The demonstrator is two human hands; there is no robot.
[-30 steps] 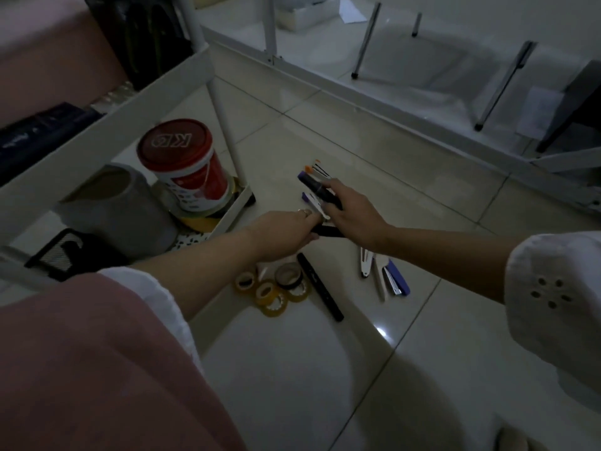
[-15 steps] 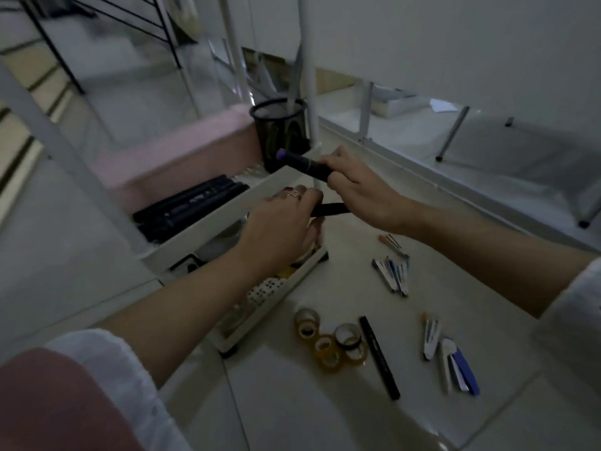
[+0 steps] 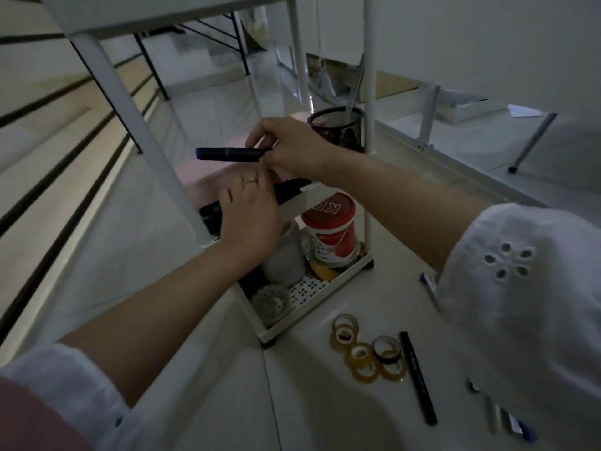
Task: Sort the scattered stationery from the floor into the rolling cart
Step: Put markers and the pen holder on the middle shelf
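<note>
My right hand [image 3: 289,148] pinches a dark marker with a purple tip [image 3: 227,153], holding it level above the middle shelf [image 3: 305,198] of the white rolling cart [image 3: 130,125]. Just below, my left hand [image 3: 250,216] reaches into that shelf and grips a black marker [image 3: 291,188], beside other black markers [image 3: 209,211] lying there. A black mesh pen cup [image 3: 336,126] stands at the shelf's far end. On the floor lie several tape rolls [image 3: 367,353], a black pen [image 3: 418,379], and more pens [image 3: 507,421] partly hidden by my right sleeve.
The bottom shelf [image 3: 325,294] holds a red-lidded tub [image 3: 330,229], a grey cup [image 3: 286,255], a patterned roll [image 3: 270,301] and a yellow roll [image 3: 322,270]. A pink box [image 3: 208,180] sits on the middle shelf. Table legs [image 3: 533,138] stand behind on the right.
Both hands rose from the floor to the cart's middle shelf, each carrying a marker. The right hand's marker has turned level, and the left hand has dropped into the shelf.
</note>
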